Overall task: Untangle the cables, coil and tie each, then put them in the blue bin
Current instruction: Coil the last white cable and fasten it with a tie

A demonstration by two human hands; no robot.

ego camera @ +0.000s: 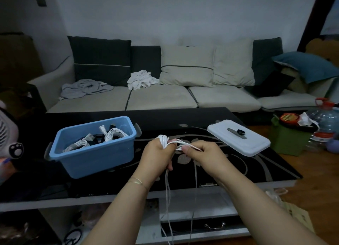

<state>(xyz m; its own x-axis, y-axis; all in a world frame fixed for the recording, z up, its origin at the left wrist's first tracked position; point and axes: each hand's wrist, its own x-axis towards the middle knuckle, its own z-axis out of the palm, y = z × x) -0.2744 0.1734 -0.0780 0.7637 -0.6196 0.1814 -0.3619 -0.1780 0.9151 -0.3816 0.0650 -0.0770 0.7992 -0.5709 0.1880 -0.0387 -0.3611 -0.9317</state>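
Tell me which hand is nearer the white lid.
Right. The right hand, pinching the white cable, sits just left of the white lid; the left hand is farther left, beside the blue bin.

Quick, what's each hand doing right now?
Left hand: grips the white cable coil.
Right hand: pinches the same cable's strands.

Two hands [157,154] [201,153], one white cable [167,188], one blue bin [95,153], one white lid [238,140], one sofa [161,98].
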